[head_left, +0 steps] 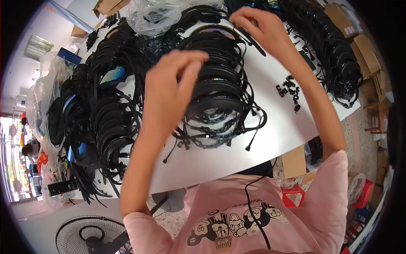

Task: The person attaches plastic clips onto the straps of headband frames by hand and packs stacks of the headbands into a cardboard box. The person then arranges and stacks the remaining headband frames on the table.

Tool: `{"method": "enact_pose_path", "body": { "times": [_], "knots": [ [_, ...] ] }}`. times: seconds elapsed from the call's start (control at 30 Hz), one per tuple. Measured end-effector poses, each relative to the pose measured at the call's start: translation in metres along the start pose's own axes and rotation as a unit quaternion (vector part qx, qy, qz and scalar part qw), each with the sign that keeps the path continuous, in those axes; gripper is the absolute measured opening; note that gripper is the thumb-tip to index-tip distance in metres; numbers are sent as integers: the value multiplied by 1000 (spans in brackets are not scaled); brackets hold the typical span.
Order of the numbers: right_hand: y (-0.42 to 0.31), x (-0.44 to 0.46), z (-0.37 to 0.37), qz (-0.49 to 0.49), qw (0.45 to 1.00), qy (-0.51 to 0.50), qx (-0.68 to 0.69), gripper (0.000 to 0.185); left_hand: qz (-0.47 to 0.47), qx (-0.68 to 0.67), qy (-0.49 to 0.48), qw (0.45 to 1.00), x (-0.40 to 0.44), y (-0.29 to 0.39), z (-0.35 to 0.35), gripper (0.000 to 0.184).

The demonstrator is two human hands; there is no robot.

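A row of black curved bands point(218, 86), nested one behind another with thin cables and small plugs, lies on the white table point(270, 135) in front of me. My left hand point(169, 86), slightly blurred, is over the left side of this row. Its thumb and index finger are apart, and nothing shows between them. Farther back, my right hand point(260, 29) has its fingers curled at the upper end of a narrow black strap point(253, 41). The exact contact under the fingertips is partly hidden.
More black bands point(112, 118) crowd the left side, some with shiny blue visors. Another row point(338, 55) runs along the right edge. Small black clips point(289, 89) lie scattered at right. Clear plastic bags point(154, 15) sit at the back; a fan point(91, 235) stands below left.
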State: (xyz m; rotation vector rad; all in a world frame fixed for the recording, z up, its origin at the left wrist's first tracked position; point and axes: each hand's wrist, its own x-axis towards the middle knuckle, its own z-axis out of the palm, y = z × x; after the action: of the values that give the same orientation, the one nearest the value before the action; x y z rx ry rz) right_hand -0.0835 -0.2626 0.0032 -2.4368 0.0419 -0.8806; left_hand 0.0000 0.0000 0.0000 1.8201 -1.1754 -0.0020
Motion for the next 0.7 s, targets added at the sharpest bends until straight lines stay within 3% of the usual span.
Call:
{"method": "enact_pose_path", "body": {
  "times": [0.07,0.17,0.23,0.33,0.57,0.7],
  "knots": [
    [50,38,20,-20,997,19,-76,16,-2,43,0,999,24,-17,-1,28],
    [159,96,78,25,981,-114,-154,62,27,116,17,993,100,-124,15,37],
    [171,118,98,-9,977,-125,-172,64,3,218,-7,976,142,-160,22,54],
    [190,141,120,-13,976,-138,-170,68,-53,288,-45,955,172,-189,26,61],
    [164,134,119,-10,972,-153,-177,55,37,409,-23,911,167,-210,32,66],
    [170,122,122,6,987,-111,-117,51,61,353,15,934,159,-216,31,63]
  ]
}}
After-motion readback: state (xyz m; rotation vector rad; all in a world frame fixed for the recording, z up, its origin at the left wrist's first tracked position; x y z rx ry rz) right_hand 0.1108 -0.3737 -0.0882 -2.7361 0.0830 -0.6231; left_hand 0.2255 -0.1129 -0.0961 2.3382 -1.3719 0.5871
